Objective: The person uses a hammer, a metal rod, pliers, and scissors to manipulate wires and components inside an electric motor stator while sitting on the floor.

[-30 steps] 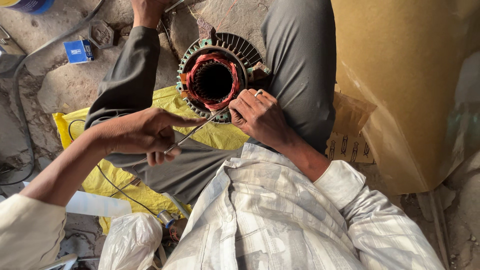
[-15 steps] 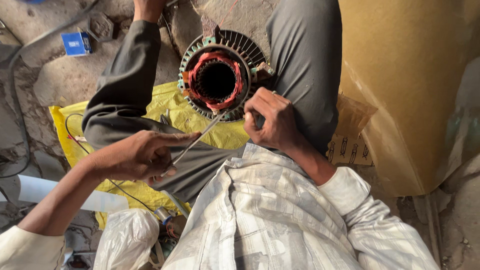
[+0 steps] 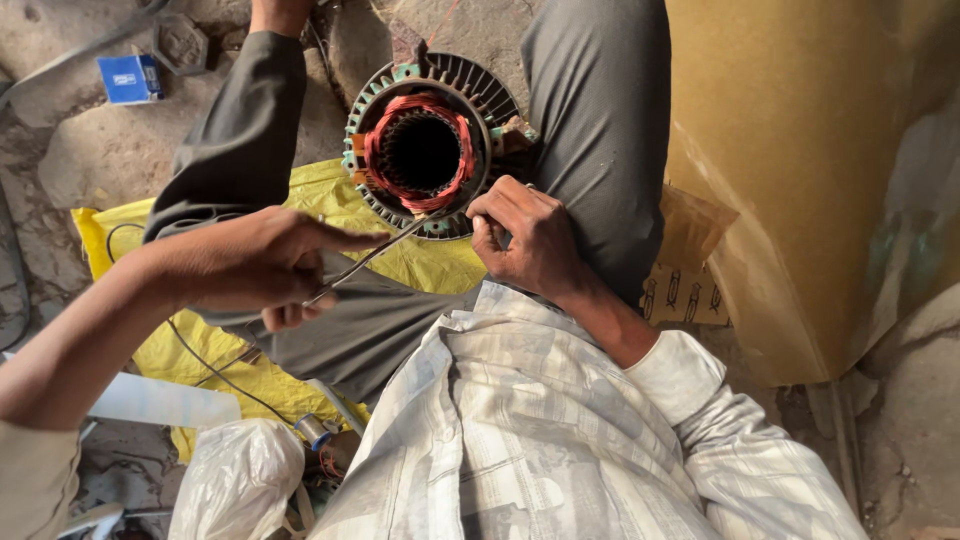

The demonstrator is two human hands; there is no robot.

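- Left hand [image 3: 255, 265] pinches a thin grey metal strip [image 3: 372, 257].
- Right hand [image 3: 525, 235], curled shut, touches the round finned motor stator [image 3: 425, 140] holding copper-red windings [image 3: 380, 150].

Pale checked shirt, sleeves rolled; grey trousers; possibly ring on right hand [image 3: 535, 240].

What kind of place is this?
Likely an informal motor-rewinding repair shop, worked on the ground: a stator with copper windings held between the knees, rough stone floor, yellow sheet spread underneath, loose wire.
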